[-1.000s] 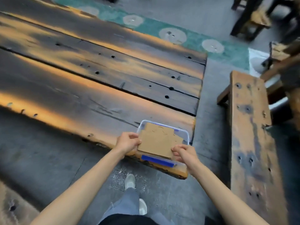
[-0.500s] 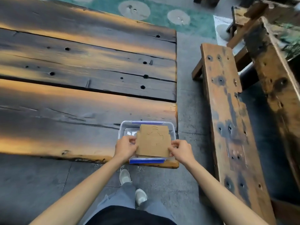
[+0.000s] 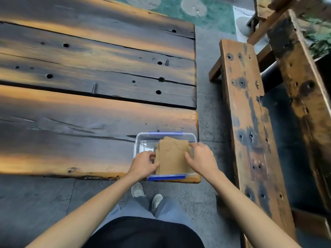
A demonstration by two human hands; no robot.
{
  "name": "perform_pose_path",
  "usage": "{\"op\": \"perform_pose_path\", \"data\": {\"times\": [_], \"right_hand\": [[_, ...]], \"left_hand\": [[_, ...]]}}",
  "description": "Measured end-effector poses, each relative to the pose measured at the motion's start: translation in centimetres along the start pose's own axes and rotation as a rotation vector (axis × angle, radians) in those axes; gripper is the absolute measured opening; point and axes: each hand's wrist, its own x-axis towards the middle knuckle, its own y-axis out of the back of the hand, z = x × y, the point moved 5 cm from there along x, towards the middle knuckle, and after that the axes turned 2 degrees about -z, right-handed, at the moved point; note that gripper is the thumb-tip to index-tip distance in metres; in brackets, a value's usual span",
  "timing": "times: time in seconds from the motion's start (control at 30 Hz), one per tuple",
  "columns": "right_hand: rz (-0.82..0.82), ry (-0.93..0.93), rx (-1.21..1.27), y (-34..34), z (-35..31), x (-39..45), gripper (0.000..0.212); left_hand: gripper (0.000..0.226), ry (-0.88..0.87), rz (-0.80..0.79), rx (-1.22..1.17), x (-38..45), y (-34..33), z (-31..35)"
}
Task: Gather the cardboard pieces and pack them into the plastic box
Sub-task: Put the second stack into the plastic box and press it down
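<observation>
Holding cardboard pieces (image 3: 172, 158), both hands hide plastic box (image 3: 141, 140) interior.

Your fingers (image 3: 188, 155) covering the cardboard pieces' (image 3: 172, 158) side edges, plastic box (image 3: 141, 140) floor mostly hidden, counter (image 3: 71, 108) cropped left.

Nothing to read here: no words, labels, brand marks or numbers show anywhere. The top cardboard piece (image 3: 172, 156) in the plastic box (image 3: 141, 142), lower middle of the frame, carries only thin curved cut lines, not letters.
</observation>
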Motion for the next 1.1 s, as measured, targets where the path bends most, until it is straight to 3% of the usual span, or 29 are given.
{"op": "perform_pose_path", "data": {"times": [0.2,0.37,0.5,0.67,0.83,1.1], "right_hand": [[-0.123,0.211,-0.014,-0.3,-2.9,3.0,0.063],[-0.243,0.221,-0.111,-1.3,-3.7,5.7,0.078],[-0.403,0.264,-0.127,-2.2,-4.3,7.2,0.078],[-0.543,0.398,-0.147,-3.2,-5.2,8.3,0.076],[-0.607,0.527,-0.212,-3.6,-5.0,9.0,0.089],[-0.656,0.653,-0.135,-3.6,-4.4,9.1,0.085]], "left_hand": [[0.036,0.017,0.011,0.000,0.5,-0.4,-0.2],[0.064,0.108,-0.006,-0.024,1.3,-0.8,-0.5],[0.034,0.117,-0.140,-0.121,2.2,-1.5,-0.3],[0.045,0.089,-0.197,-0.138,2.9,-1.8,-0.5],[0.061,0.085,-0.289,-0.228,3.7,-2.1,-1.0],[0.043,0.037,-0.274,-0.332,3.9,-2.6,-0.6]]}}
